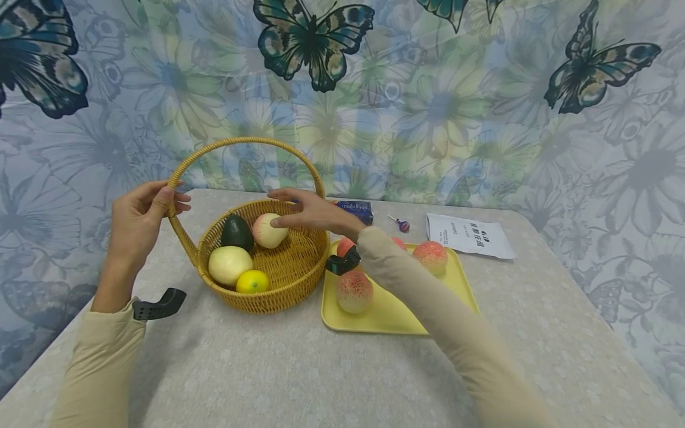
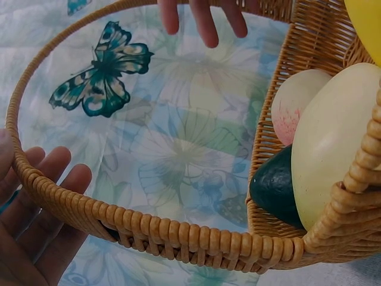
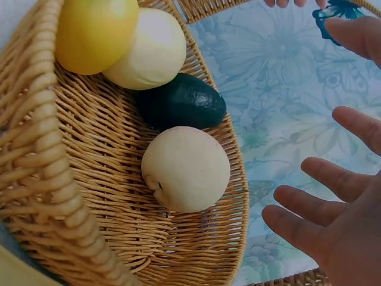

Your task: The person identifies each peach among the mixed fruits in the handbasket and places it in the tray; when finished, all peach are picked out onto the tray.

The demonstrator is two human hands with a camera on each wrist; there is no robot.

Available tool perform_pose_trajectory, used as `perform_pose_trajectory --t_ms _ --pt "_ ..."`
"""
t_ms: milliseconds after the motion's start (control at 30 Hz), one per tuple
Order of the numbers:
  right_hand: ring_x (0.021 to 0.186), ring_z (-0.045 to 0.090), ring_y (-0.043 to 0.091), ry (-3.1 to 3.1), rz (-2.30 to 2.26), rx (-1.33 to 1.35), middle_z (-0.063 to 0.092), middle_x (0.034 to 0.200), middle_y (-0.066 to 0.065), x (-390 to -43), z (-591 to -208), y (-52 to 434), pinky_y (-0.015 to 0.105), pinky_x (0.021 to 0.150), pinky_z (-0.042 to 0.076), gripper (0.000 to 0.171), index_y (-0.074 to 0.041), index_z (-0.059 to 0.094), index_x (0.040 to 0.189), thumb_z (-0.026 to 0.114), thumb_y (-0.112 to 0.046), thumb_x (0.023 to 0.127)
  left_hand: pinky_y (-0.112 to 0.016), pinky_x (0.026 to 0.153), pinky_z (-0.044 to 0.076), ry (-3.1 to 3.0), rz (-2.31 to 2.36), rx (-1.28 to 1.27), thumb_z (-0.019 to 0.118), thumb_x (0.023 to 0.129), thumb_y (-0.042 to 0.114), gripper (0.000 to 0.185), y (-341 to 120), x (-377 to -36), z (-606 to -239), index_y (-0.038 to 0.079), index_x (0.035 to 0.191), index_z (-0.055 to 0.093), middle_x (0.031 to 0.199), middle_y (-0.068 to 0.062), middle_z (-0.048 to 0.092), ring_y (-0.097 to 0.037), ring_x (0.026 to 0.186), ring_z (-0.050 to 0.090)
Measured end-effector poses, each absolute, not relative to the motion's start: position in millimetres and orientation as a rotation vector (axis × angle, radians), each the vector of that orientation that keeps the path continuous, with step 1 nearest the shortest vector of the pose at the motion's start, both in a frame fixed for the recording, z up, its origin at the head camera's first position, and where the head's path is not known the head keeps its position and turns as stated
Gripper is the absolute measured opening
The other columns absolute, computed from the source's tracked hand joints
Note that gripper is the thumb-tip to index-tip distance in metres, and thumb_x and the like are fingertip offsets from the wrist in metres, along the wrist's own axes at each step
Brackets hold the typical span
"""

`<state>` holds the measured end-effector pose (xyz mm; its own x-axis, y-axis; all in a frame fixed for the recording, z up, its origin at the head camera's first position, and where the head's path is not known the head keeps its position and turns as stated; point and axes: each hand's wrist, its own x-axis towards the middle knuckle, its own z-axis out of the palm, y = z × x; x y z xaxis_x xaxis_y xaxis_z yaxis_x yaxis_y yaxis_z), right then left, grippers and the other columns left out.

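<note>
A wicker basket (image 1: 291,282) with a tall arched handle (image 1: 243,140) stands on the table. My left hand (image 1: 140,214) holds the left side of that handle between thumb and fingers. Over the basket's right part hovers my right hand (image 1: 313,211), fingers spread and nothing in them. In the right wrist view a pale peach (image 3: 186,170) lies apart from those fingers. Beside it in the basket are a dark green avocado (image 1: 237,233), a pale yellow-green round fruit (image 1: 230,266) and a yellow lemon (image 1: 253,282).
Right of the basket, a yellow tray (image 1: 390,318) bears several peaches, one (image 1: 354,291) at its front left; my right forearm crosses above it. Behind are a blue package (image 1: 355,209), a wrapped lollipop (image 1: 402,225) and a white printed packet (image 1: 471,236). A butterfly-patterned cloth hangs behind the table.
</note>
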<state>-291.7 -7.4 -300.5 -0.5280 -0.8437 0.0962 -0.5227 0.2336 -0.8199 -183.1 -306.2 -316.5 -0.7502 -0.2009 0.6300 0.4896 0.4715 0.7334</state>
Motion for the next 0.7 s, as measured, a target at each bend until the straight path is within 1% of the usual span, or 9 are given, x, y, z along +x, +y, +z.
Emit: perform_pose_trajectory --t_ms 133,233,300,400,567,700 --pt "0.142 0.029 0.023 2.145 -1.218 -1.239 0.033 0.151 -0.003 -298 -305 -11 0.032 0.103 0.043 0.060 -0.022 0.037 0.147 0.062 -0.030 0.093 -0.011 0.077 0.051 -2.045 -1.321 -0.242 0.053 0.099 0.019 0.031 -305 -183 -316 0.001 0.121 0.064 0.088 0.008 0.069 -0.005 0.079 0.068" --pt "0.141 0.031 0.029 2.144 -1.231 -1.223 0.033 0.152 0.001 -303 -309 -13 0.035 0.103 0.043 0.061 -0.020 0.037 0.147 0.061 -0.029 0.093 -0.011 0.078 0.051 -2.042 -1.322 -0.243 0.053 0.099 0.019 0.031 -305 -183 -316 0.000 0.122 0.063 0.088 0.008 0.069 -0.005 0.079 0.068" --pt "0.140 0.033 0.031 2.165 -1.233 -1.206 0.033 0.152 0.004 -305 -310 -15 0.036 0.103 0.043 0.060 -0.020 0.037 0.147 0.062 -0.030 0.093 -0.011 0.078 0.051 -2.042 -1.319 -0.242 0.053 0.099 0.019 0.032 -305 -183 -316 -0.001 0.122 0.063 0.088 0.008 0.069 -0.005 0.079 0.068" --pt "0.139 0.034 0.030 2.202 -1.231 -1.180 0.034 0.152 0.009 -309 -312 -17 0.038 0.103 0.042 0.060 -0.019 0.039 0.146 0.063 -0.032 0.092 -0.011 0.077 0.051 -2.040 -1.317 -0.243 0.053 0.099 0.018 0.032 -306 -183 -316 -0.001 0.122 0.063 0.088 0.009 0.069 -0.005 0.079 0.068" --pt "0.140 0.032 0.028 2.264 -1.204 -1.135 0.033 0.152 0.012 -314 -314 -23 0.040 0.105 0.040 0.060 -0.020 0.040 0.145 0.064 -0.035 0.092 -0.011 0.078 0.051 -2.029 -1.330 -0.254 0.053 0.099 0.017 0.030 -306 -183 -316 -0.001 0.121 0.063 0.088 0.008 0.069 -0.005 0.079 0.068" --pt "0.140 0.032 0.028 2.298 -1.203 -1.074 0.032 0.152 0.012 -317 -317 -28 0.041 0.105 0.040 0.060 -0.021 0.040 0.145 0.064 -0.035 0.092 -0.011 0.078 0.051 -2.037 -1.318 -0.250 0.052 0.099 0.018 0.031 -305 -184 -316 0.000 0.121 0.064 0.088 0.009 0.069 -0.005 0.079 0.068"
